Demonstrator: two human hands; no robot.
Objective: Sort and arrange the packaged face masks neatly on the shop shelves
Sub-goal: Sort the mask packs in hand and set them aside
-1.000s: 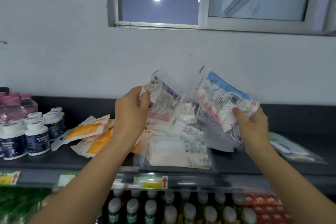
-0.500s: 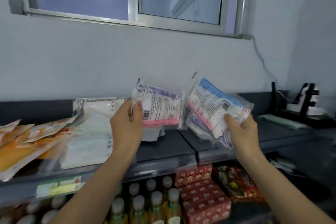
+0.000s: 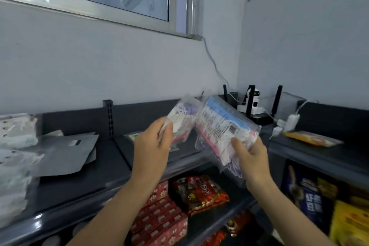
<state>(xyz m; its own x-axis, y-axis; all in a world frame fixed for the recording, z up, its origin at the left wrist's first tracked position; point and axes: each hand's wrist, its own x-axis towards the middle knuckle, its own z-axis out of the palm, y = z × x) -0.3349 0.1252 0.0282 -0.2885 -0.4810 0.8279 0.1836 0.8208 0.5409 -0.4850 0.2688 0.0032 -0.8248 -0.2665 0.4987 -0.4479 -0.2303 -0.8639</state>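
Loose mask pile [image 3: 16,146] lying well left of both grips, looking unsorted. Left hand [image 3: 153,146] pinching purple-white mask pack [image 3: 183,120]. Right hand [image 3: 251,156], just beside, gripping blue-pink mask pack [image 3: 223,130] from below. Both packs hanging above top shelf [image 3: 111,166]; placing probably remaining.

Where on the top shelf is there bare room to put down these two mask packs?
Bare top shelf lies between the silver pouch and the left hand. The far left is crowded with white mask packs, the corner with the router and chargers.
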